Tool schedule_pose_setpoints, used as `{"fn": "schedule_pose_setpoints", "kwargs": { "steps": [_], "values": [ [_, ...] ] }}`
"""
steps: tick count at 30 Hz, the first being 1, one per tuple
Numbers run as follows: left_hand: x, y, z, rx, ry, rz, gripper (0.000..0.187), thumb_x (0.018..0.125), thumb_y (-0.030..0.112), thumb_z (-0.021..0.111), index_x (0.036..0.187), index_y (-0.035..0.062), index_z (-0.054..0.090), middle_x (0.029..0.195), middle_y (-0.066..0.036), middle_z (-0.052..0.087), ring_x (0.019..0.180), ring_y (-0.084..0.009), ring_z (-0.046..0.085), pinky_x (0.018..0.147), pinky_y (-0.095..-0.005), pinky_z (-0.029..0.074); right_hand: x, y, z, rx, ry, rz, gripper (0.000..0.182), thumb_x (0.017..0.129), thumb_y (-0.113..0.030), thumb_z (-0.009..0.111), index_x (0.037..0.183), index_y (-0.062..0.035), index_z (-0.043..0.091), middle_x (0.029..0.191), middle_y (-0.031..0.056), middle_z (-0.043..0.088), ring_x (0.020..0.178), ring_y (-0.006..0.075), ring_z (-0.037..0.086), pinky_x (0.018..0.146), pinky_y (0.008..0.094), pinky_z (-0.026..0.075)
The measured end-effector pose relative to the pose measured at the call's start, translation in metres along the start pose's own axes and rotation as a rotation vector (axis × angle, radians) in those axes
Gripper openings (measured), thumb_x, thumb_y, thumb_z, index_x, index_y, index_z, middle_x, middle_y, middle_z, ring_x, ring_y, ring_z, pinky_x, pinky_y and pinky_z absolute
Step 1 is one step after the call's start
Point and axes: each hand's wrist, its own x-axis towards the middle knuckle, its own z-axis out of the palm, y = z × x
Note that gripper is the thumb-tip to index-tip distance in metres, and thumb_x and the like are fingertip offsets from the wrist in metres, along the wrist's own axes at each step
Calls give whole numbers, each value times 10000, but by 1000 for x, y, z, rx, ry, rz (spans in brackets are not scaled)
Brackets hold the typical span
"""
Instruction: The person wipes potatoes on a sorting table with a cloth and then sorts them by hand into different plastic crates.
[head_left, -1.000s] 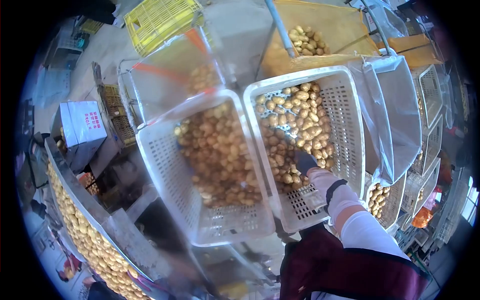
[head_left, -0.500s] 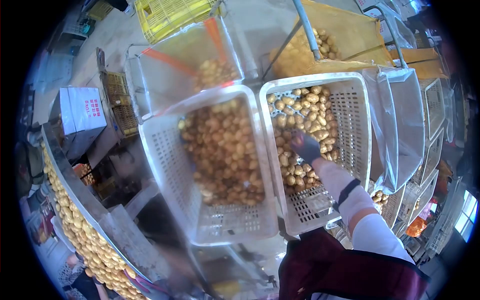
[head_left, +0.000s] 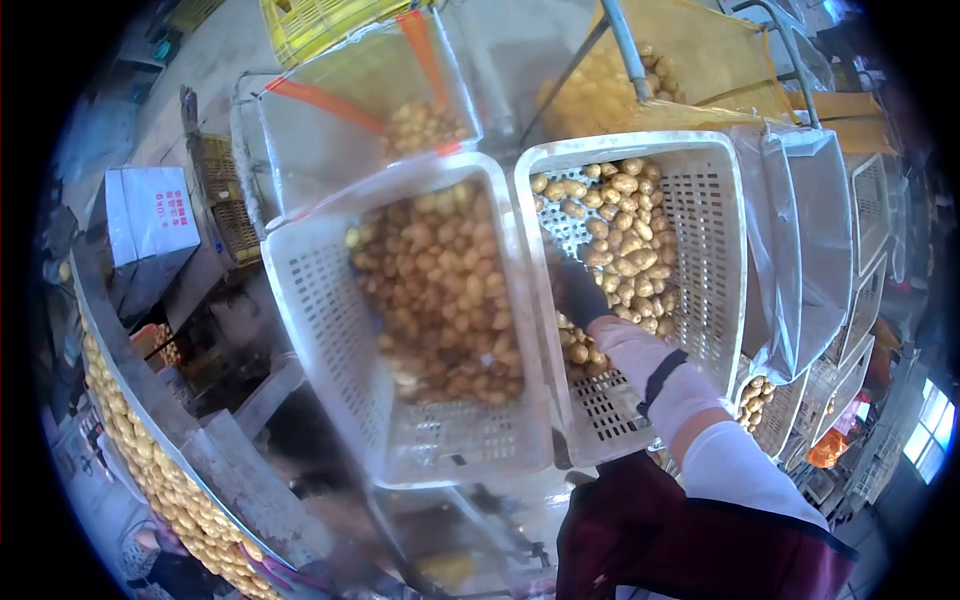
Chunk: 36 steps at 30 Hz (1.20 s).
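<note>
Because the potatoes (head_left: 632, 255) inside the slotted crate (head_left: 705, 250) look small, rounded and smooth-skinned, each should be light and firm, more apt to roll than to give under a squeeze. Several catch the light, so the skins may be slick, and a pinch near a tapered end could send one skidding. A better hold would be across the thick middle, fingers on one flank and thumb on the other, with only modest pressure, since a knock against the crate's hard wall might bruise the flesh. They lie heaped along the floor of that crate, thinning toward its far end, where the perforated base shows; potatoes there would be easier to get fingers around than those wedged in the heap. The right hand (head_left: 580, 292), in a dark glove, is down inside the crate, close to the side next to a second crate (head_left: 425, 445). Its fingertips are lost in shadow, so I cannot tell whether they are closed around a potato or merely touching the pile. The left hand is nowhere in view around the crate.
</note>
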Motion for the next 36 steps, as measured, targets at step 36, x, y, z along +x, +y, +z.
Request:
{"fn": "schedule_pose_setpoints", "kwargs": {
  "steps": [36],
  "values": [
    [47,-64,21,70,125,466,616,1044,455,394,1432,-21,444,1343,-261,545,1213,-420,521,1028,-472,404,-414,29,-150,-68,369,393,580,794,-355,743,1307,-161,556,1224,154,603,1076,375,596,920,463,494]
  ]
}}
